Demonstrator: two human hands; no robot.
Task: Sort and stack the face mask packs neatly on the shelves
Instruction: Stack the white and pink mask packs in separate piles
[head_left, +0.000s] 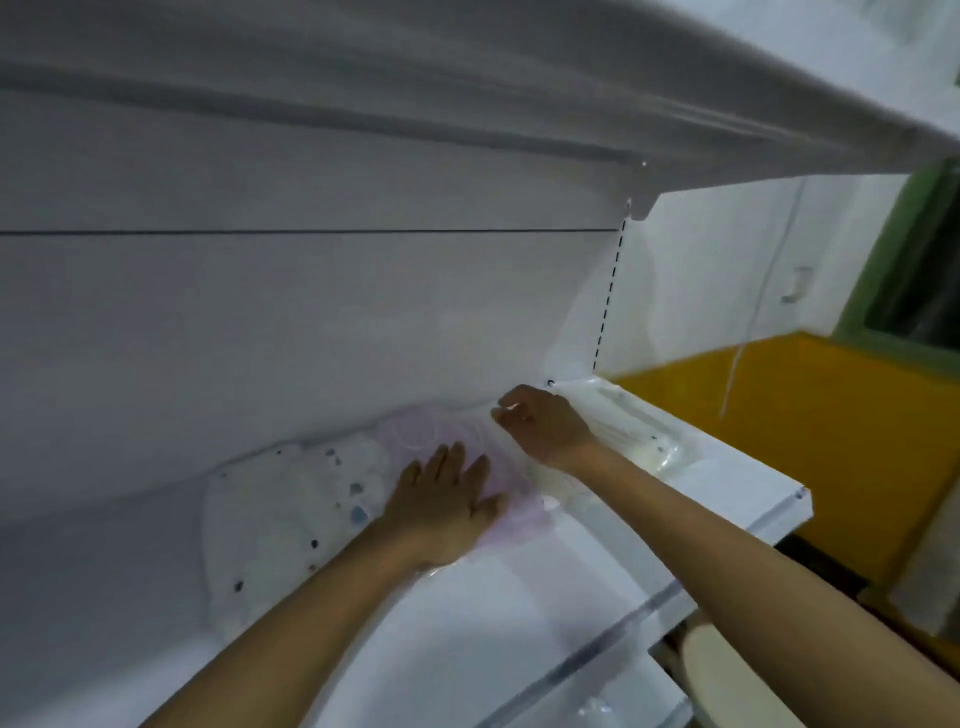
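A pale pink face mask pack (426, 434) in clear wrap lies on the white shelf (519, 597), against the back panel. My left hand (447, 501) rests flat on its near part, fingers spread. At the pack's far right edge, my right hand (540, 421) has its fingers curled on the wrap. To the left lies a white pack with dark spots (291, 509), touching the pink one. Another clear-wrapped white pack (631, 426) sits at the shelf's right end.
The shelf above (467, 78) overhangs close overhead. A slotted upright (610, 291) marks the right end of the bay. Beyond it are a yellow wall (810, 426) and a green frame (898, 260). A lower shelf edge (597, 654) shows below.
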